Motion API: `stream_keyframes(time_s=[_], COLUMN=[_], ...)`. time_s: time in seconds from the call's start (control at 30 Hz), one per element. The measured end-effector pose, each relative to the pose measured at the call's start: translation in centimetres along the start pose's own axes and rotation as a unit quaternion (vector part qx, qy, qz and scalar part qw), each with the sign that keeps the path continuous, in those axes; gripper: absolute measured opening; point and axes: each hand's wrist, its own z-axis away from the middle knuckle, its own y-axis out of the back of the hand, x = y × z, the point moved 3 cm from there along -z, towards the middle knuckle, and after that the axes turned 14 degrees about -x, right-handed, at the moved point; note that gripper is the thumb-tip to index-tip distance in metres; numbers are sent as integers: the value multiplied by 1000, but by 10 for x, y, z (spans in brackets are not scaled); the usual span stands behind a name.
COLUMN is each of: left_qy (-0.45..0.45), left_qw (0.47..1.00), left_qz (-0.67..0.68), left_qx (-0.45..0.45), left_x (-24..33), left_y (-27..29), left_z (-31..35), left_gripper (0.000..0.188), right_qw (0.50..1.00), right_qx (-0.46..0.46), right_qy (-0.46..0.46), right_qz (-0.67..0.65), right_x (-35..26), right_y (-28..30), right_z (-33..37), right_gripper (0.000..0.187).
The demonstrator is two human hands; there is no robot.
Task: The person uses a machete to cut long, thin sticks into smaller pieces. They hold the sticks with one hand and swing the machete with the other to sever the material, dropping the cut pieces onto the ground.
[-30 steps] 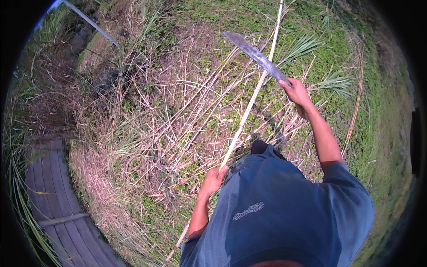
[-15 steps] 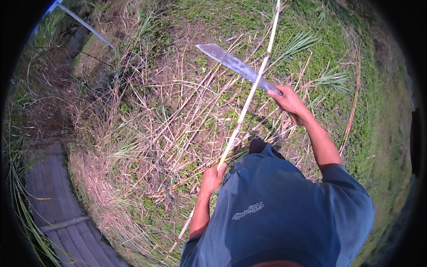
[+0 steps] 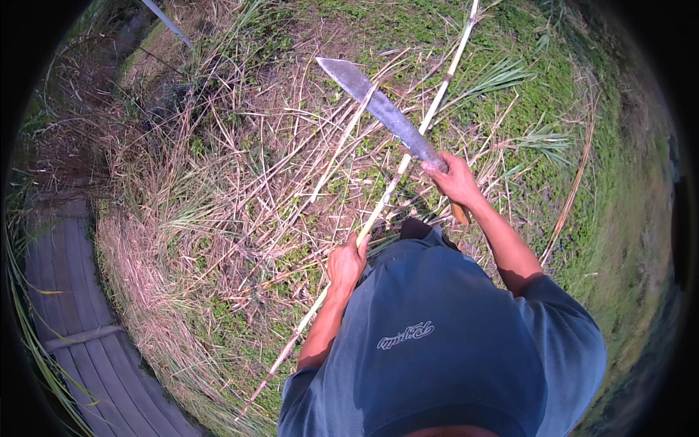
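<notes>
My left hand (image 3: pixel 346 265) is closed round a long pale stalk (image 3: pixel 379 210), which looks like cane. The stalk runs from the lower left, past my body, to the far edge of the view. In my right hand (image 3: pixel 457 182) is a machete (image 3: pixel 389 115), its wide grey blade pointing far left and lying across the stalk. A bit of its brown handle shows below the fist. A pale dry strip (image 3: pixel 342 148) slants beneath the blade's middle; I cannot tell whether it touches the blade.
Dry cut stems and straw (image 3: pixel 280 171) litter the ground ahead, with green leaf tufts (image 3: pixel 499 79) to the right. At left lies a grey ribbed surface (image 3: pixel 69 277) edged with grass. A pale bar (image 3: pixel 167 22) stands at the far left.
The machete has slid along the stalk toward me, and my right hand has come nearer. My left hand has risen slightly with the stalk. A pale strip now shows beside the blade.
</notes>
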Motion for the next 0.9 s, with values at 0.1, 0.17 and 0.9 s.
stream_keyframes(time_s=[0.1, 0.17, 0.9], left_qy=[-18, -39, 121], left_qw=[999, 999, 950], left_qz=[-9, -2, 281], left_qx=[31, 33, -61], left_x=[7, 17, -145], left_y=[5, 9, -153], left_z=[2, 1, 49], left_gripper=[38, 37, 37], right_qw=[984, 952, 886], right_qx=[69, 84, 197], right_qy=[16, 62, 315], right_qz=[-164, -287, -277], right_x=[12, 9, -91], right_y=[16, 16, 153], right_z=[-24, -36, -57], right_gripper=[36, 27, 24])
